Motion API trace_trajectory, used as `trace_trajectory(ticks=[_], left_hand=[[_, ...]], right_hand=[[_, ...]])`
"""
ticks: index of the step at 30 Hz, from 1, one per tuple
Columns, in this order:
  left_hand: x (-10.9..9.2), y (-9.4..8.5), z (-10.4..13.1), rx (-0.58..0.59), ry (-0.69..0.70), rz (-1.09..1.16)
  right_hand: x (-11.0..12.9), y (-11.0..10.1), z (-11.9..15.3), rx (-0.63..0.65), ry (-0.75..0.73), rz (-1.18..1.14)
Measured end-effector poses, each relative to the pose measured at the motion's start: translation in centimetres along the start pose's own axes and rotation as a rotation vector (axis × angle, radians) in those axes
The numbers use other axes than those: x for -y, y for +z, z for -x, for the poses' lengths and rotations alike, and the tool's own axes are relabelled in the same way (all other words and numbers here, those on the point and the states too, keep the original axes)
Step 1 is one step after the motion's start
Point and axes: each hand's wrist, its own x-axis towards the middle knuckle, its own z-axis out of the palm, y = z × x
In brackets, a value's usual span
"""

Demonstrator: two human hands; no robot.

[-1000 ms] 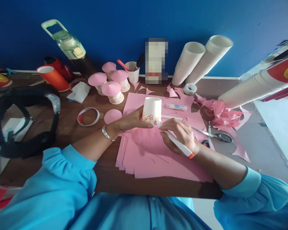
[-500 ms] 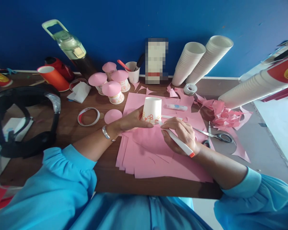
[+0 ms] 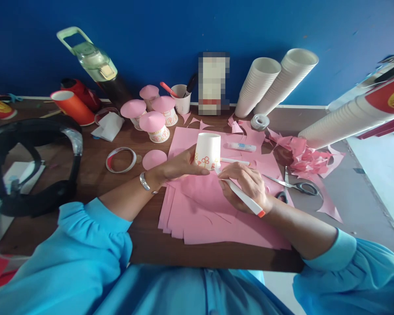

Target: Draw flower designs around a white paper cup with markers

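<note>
Paper cup, smooth, tapered, orange flowers, in hands

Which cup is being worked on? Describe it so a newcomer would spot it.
Find the pink sheets in the middle of the brown table. Over them, the left hand holds a white cup with orange flowers low down. Unlike the four cups clustered farther left, it wears no pink cone.

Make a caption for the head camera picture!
Left hand holds a flowered white cup; right hand holds a marker, above pink paper.
</note>
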Motion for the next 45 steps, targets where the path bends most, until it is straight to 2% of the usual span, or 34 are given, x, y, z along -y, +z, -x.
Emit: trace_trajectory(ticks=[6,18,38,45], left_hand=[[-0.1,0.0,0.0,-0.031,-0.001,-0.019],[-0.2,0.0,0.0,-0.012,-0.01,-0.037],[1.0,-0.3,0.0,-0.051,-0.042,0.043],[1.3,-0.5,0.2,-0.022,-0.057,0.071]], right_hand=[[0.0,0.0,0.0,0.017,-0.016,-0.009],[0.0,0.0,-0.1,0.004,-0.032,-0.01],[0.0,-0.1,-0.5,0.016,-0.062,0.0],[0.0,-0.1,-0.4,0.028,-0.05,0.008]])
